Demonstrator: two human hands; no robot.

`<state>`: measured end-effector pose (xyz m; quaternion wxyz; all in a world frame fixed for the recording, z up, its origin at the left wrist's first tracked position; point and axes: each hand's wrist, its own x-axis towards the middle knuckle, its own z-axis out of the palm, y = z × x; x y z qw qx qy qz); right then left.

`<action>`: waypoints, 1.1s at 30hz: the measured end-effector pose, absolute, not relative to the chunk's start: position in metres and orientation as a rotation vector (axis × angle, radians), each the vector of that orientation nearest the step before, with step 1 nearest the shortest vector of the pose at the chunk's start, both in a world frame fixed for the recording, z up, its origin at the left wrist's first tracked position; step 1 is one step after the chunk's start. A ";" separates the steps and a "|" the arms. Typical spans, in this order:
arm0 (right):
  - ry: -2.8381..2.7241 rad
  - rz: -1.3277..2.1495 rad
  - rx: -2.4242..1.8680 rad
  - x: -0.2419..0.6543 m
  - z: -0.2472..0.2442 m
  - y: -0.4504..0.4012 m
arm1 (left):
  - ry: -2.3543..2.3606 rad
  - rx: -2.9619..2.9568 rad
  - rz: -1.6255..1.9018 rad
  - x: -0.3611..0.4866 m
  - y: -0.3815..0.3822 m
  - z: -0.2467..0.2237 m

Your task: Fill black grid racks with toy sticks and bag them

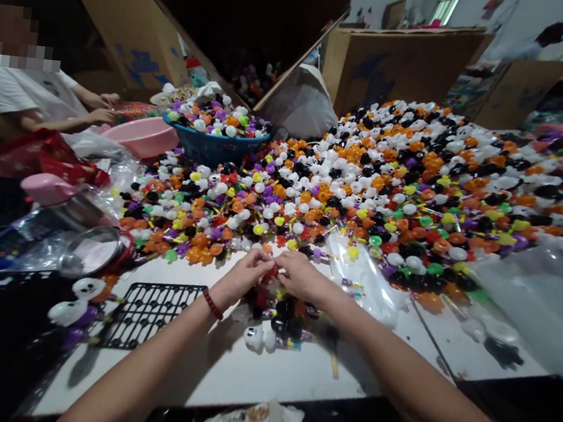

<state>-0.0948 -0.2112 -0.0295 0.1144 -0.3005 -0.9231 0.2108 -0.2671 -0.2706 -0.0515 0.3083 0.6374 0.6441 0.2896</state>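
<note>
My left hand (249,273), with a red bead bracelet (213,304) at its wrist, and my right hand (299,275) meet at the front of a big heap. Their closed fingertips pinch a small red plastic piece (272,270) between them; its exact kind is partly hidden. Just below lie several loose toys, among them black figures (282,322) and a white ghost-faced figure (259,338) with a colourful stem. Beyond the hands spreads the heap of small plastic figures (308,194) in white, orange, black, purple, yellow and green.
At the left are a black grid tray (157,315), a metal bowl (90,252) and white figures (67,313). A blue basin (218,145) of figures and a pink basin (143,137) stand behind. Clear plastic bags (362,280) lie right. A co-worker (27,87) sits left; cardboard boxes (407,70) stand behind.
</note>
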 end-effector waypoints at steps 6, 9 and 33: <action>-2.614 0.524 -1.095 -0.071 -0.022 -0.239 | 1.995 1.771 0.882 -0.289 -0.251 -0.038; -2.486 0.625 -1.118 -0.062 -0.021 -0.247 | 2.100 1.907 0.860 -0.294 -0.223 -0.036; -2.126 0.968 -1.162 -0.009 -0.040 -0.306 | 2.290 2.356 0.390 -0.232 -0.064 -0.015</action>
